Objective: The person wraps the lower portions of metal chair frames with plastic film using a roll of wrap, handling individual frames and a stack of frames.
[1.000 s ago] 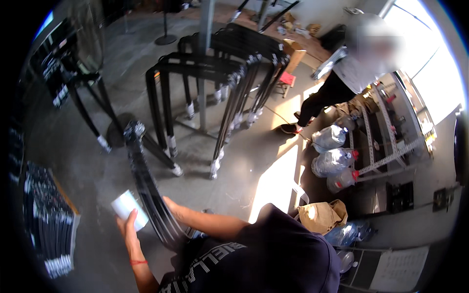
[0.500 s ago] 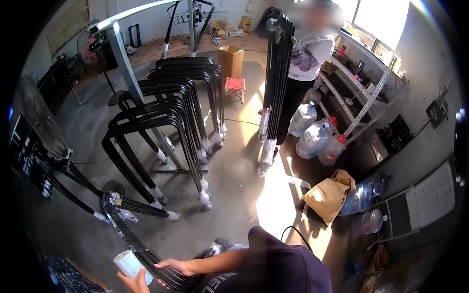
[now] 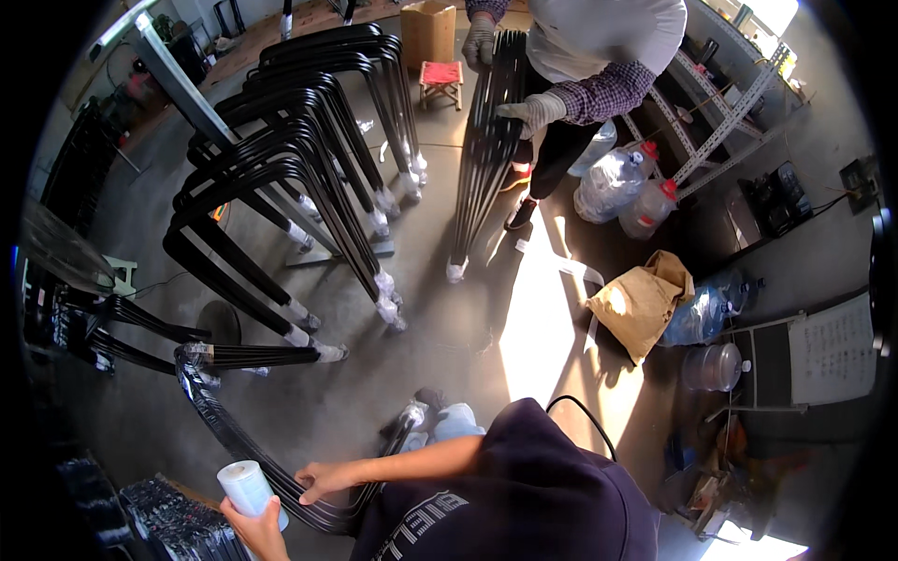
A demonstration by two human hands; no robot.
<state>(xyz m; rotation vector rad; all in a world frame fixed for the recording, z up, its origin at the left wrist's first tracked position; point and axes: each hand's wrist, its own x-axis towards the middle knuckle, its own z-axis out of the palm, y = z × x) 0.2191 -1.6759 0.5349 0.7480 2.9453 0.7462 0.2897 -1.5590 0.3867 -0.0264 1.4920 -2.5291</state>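
My left hand is wrapped round a white roll of plastic film, held upright at the lower left. Right beside it lies a bundle of thin black bent tubes. Clear film covers the bundle's upper stretch, from its far bend downward. My right hand closes on the bare part of these tubes, its fingers curled over the bundle. The tubes' near bend runs under my right forearm, and one film-wrapped end shows beyond it. Where the film leaves the roll I cannot make out.
Several bent black tube bundles with wrapped ends hang on a metal stand. Ahead, a person in gloves holds another bundle. Water bottles, a brown paper bag and a metal shelf line the right.
My view has tilted downward. My right hand has shifted slightly along the tubes with its fingers more curled. The other person has come nearer and tilted their bundle, a hand lower on it.
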